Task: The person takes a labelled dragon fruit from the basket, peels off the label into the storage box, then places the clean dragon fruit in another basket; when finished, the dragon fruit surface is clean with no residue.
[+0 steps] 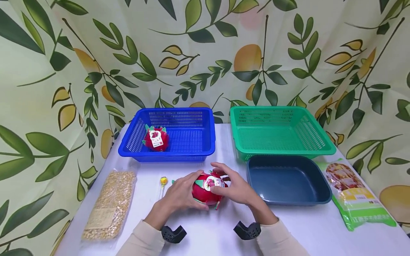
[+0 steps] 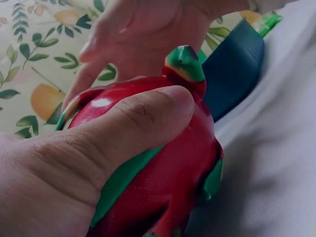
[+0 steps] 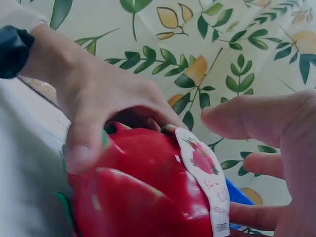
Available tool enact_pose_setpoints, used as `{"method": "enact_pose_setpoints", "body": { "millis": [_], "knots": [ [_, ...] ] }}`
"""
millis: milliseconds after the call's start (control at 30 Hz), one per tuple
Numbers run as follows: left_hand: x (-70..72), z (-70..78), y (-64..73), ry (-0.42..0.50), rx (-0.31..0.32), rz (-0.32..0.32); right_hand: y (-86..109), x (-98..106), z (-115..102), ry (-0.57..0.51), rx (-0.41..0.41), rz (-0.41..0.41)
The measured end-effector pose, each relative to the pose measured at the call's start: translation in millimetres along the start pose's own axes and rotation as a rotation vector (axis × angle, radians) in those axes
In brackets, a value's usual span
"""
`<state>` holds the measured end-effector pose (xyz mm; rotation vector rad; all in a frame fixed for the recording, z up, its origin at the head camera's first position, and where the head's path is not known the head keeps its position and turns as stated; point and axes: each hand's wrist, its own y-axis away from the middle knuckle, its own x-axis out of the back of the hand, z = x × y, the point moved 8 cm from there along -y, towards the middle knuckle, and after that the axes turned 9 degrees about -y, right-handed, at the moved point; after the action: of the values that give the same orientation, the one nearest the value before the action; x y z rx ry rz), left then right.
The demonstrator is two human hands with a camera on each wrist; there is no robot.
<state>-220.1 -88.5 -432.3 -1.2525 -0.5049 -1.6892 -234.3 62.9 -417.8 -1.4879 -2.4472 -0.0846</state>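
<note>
A red dragon fruit (image 1: 205, 196) with green-tipped scales and a white label (image 3: 205, 173) lies at the front middle of the table. My left hand (image 1: 183, 192) grips it from the left, the thumb (image 2: 148, 116) laid across its skin. At the fruit's right side is my right hand (image 1: 237, 185), its fingers spread; in the right wrist view they (image 3: 269, 165) stand loosely beside the label, not curled round the fruit. A second labelled dragon fruit (image 1: 159, 145) sits in the left part of the blue basket (image 1: 174, 154).
Behind on the right stands a green basket (image 1: 282, 135), with a dark blue tub (image 1: 288, 181) in front of it. A green and yellow food packet (image 1: 362, 199) lies far right. To the left are a bag of corn kernels (image 1: 112, 199) and a yellow-wrapped lollipop (image 1: 163, 180).
</note>
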Motion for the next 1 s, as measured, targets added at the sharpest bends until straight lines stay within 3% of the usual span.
{"method": "enact_pose_setpoints", "body": {
  "millis": [200, 467, 800, 1000],
  "knots": [
    [-0.2, -1.0, 0.2, 0.002, 0.0, -0.007, -16.6, -2, -6, 0.004, 0.027, -0.15],
    [0.4, -1.8, 0.2, -0.001, -0.01, -0.005, -30.1, -4, -6, -0.037, -0.048, -0.315],
    [1.4, -0.8, -0.8, 0.0, -0.018, 0.002, -44.8, -5, -9, 0.054, -0.116, -0.393],
    [1.6, -0.1, -0.3, -0.002, -0.027, -0.003, -49.7, -9, -14, 0.078, -0.075, -0.427]
  ]
}}
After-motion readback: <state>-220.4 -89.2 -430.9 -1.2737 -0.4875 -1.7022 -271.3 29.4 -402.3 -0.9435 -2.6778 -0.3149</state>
